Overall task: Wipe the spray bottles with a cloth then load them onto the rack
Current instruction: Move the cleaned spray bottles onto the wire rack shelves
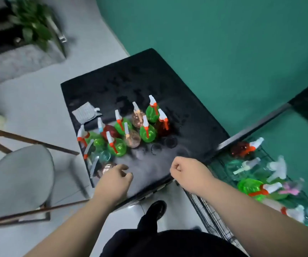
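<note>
Several small spray bottles [147,132], green, red and clear pink, stand clustered on a black table [195,115]. A grey cloth [85,113] lies at the table's left edge. More bottles [251,188] lie in a black wire rack [210,217] to the right. My left hand [117,178] hovers over the table's near left corner with fingers loosely curled, holding nothing, close to a pink bottle [107,166]. My right hand [188,170] is balled in a fist over the near edge and holds nothing.
A grey padded chair [21,179] with a brown frame stands left of the table. A potted plant [32,21] sits at the far left. Green wall or floor covering runs behind the table. My dark shoe [156,210] is on the pale floor below.
</note>
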